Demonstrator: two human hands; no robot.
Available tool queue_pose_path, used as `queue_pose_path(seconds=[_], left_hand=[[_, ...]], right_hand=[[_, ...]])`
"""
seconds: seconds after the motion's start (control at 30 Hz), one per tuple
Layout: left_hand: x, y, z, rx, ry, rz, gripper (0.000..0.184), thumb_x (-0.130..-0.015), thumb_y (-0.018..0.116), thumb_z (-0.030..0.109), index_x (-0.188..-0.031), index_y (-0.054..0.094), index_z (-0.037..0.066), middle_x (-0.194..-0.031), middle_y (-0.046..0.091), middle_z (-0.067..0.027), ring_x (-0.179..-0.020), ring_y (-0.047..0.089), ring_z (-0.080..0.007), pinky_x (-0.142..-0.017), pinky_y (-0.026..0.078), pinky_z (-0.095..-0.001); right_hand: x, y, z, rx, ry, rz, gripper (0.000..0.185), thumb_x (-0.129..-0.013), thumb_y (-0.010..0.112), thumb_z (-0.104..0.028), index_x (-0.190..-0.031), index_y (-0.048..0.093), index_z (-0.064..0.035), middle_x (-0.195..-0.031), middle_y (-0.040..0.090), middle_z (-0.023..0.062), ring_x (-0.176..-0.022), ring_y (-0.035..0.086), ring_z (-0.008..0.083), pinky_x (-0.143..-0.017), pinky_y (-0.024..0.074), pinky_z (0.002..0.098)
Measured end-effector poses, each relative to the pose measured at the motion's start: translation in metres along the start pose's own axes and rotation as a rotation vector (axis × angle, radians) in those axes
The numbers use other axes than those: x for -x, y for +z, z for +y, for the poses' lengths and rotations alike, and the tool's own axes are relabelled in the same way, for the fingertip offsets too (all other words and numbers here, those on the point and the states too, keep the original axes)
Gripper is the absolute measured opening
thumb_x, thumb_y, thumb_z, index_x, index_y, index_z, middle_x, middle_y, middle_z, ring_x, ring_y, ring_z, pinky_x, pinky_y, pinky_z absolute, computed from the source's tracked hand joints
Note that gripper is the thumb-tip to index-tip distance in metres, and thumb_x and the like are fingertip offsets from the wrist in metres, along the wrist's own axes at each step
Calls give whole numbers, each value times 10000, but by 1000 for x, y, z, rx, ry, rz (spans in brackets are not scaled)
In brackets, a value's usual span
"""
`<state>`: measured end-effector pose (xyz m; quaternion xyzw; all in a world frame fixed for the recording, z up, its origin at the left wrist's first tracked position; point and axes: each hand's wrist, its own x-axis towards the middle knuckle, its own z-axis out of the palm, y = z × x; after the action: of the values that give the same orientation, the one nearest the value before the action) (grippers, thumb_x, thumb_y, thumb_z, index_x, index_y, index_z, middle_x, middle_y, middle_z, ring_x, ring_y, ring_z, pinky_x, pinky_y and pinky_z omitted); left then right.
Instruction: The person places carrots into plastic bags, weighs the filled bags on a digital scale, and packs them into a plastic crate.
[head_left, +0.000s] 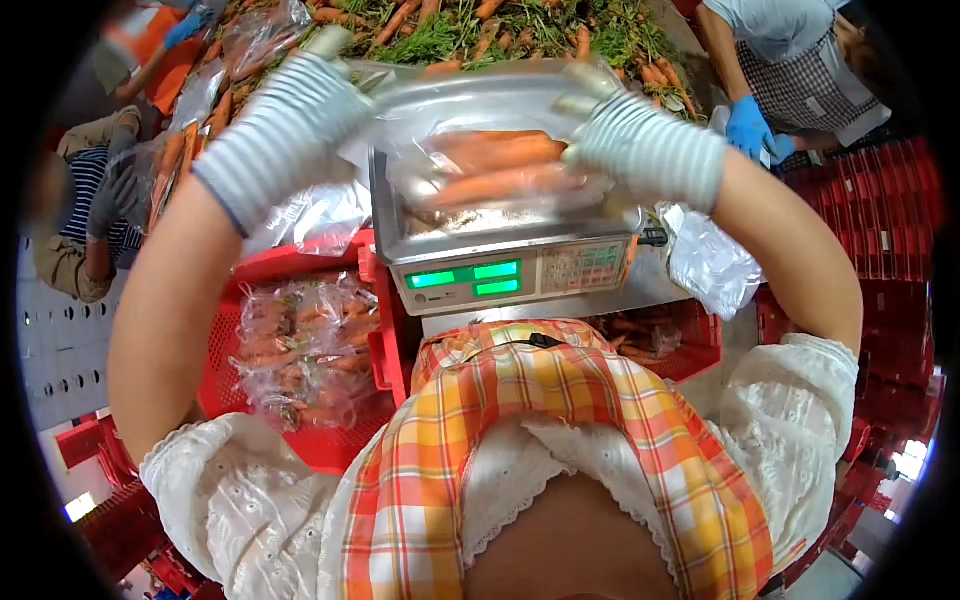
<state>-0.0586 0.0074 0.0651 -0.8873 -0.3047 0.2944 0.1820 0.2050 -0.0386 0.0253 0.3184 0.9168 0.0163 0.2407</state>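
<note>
A clear plastic bag of carrots [505, 165], smeared by motion, is over the metal pan [465, 240] of a digital weighing scale [515, 277]. Its green displays are lit. My left hand [300, 125], in a white-and-grey striped glove, is at the pan's upper left, its fingers blurred. My right hand [640, 135], gloved the same way, is at the bag's right side with fingertips close to the carrots. Blur hides whether either hand grips the plastic.
Loose carrots with green tops [440, 35] are heaped behind the scale. Bagged carrots [310, 350] fill a red crate [222, 350] at left; another red crate [700, 350] sits at right. Empty plastic bags [710, 260] lie beside the scale. Co-workers' gloved hands [750, 130] show at both sides.
</note>
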Motion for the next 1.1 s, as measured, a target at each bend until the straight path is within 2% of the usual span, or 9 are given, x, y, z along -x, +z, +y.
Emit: queue_pose_path(seconds=[0.03,0.1,0.17,0.5,0.57,0.63,0.67,0.97,1.1], left_hand=[[2,23,-19,-92,-57,160,350,-667,679,280,-968,622,111,-878,639,-77,-1003,563,-233,-1093,222,-384],[6,42,-37,-210,-77,544,249,-673,632,155,-914,611,97,-847,627,-66,-972,569,-247,-1048,313,-393],[10,14,-23,-171,-55,687,227,-661,619,115,-885,603,89,-824,618,-65,-951,572,-253,-1019,349,-394],[12,-12,-15,408,-16,1147,266,-693,637,21,-959,625,27,-838,615,-124,-798,587,-278,-756,464,-346],[12,0,-18,347,-127,1211,248,-719,626,-7,-966,625,22,-872,623,-130,-830,592,-281,-754,465,-330],[17,11,-21,448,-162,1178,289,-744,651,54,-1032,624,64,-961,640,-98,-890,592,-264,-803,455,-365],[12,15,-18,597,-192,1179,270,-758,638,41,-1027,624,52,-958,639,-106,-894,592,-262,-816,450,-354],[30,68,17,1598,-387,1111,283,-897,480,59,-1164,557,9,-861,627,-63,-694,521,-94,-619,402,-187],[15,62,32,1577,-488,1191,274,-938,415,140,-1146,545,18,-805,614,-85,-651,526,-127,-636,428,-239]], right_hand=[[12,0,10,83,106,-8,342,-610,730,-178,-948,689,-212,-1114,603,91,-1270,362,272,-1118,33,466],[37,-11,32,307,289,177,378,-648,696,-112,-1023,663,-146,-1084,602,105,-1132,503,250,-1060,285,387],[54,-36,46,334,224,454,117,-620,635,-164,-664,552,-95,-695,514,24,-802,526,219,-955,342,429],[58,-55,40,113,240,952,238,-592,638,-106,-822,581,-88,-763,561,47,-752,534,253,-796,428,374],[63,-58,51,31,82,859,346,-607,677,-137,-930,580,-61,-845,605,77,-761,559,260,-692,449,341],[71,-27,66,-332,71,878,447,-720,670,-124,-1154,571,-86,-1096,591,108,-1089,533,234,-959,403,340],[83,-11,72,-702,309,828,467,-787,635,-151,-1223,495,-61,-1129,577,108,-1057,547,220,-896,445,332],[62,177,166,-673,890,588,321,-783,530,-222,-1054,598,-62,-1028,615,175,-947,582,340,-828,458,395],[2,247,169,-846,1053,441,371,-763,551,-290,-1042,595,-50,-978,620,195,-920,592,336,-807,465,405]])
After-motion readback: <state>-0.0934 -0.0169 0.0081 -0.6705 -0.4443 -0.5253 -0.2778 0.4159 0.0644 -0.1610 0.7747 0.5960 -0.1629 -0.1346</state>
